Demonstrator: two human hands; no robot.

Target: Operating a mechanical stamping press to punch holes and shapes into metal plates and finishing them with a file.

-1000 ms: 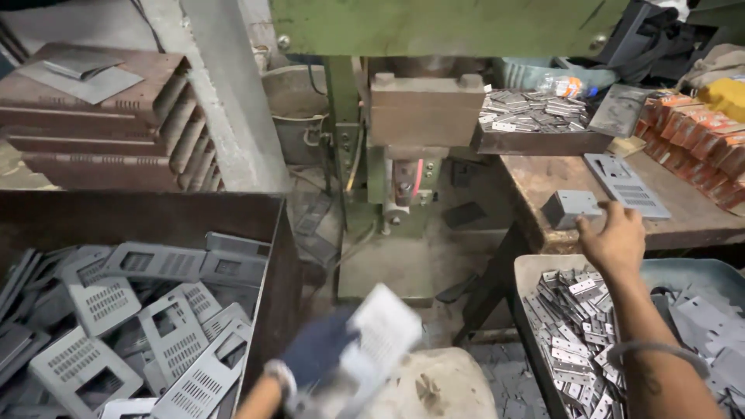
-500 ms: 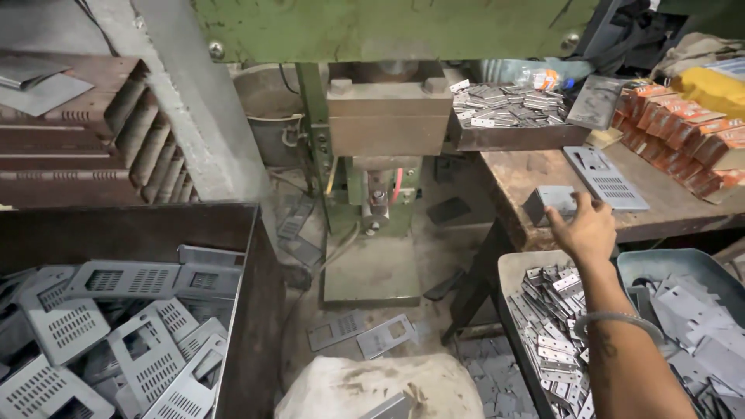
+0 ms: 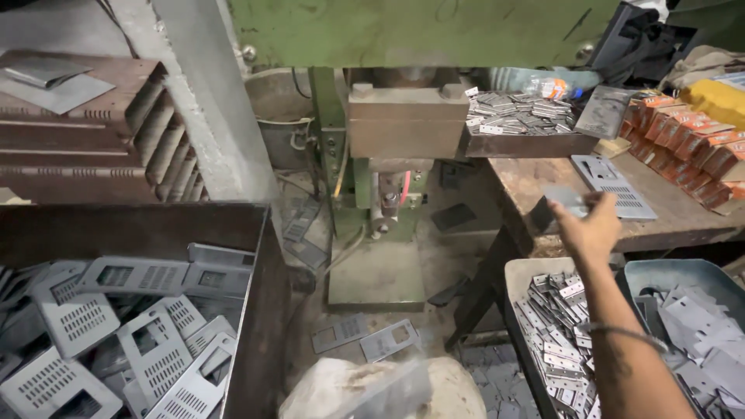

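Blurred, cut off and out of sight

The right hand and the grey plate at its fingers are motion-blurred, so the grip cannot be told. The left hand is out of view. A blurred pale piece at the bottom edge is unreadable; the left bin is cropped.

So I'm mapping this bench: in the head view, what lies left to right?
Bin of perforated grey plates → green press → right hand holding a small plate → orange boxes.
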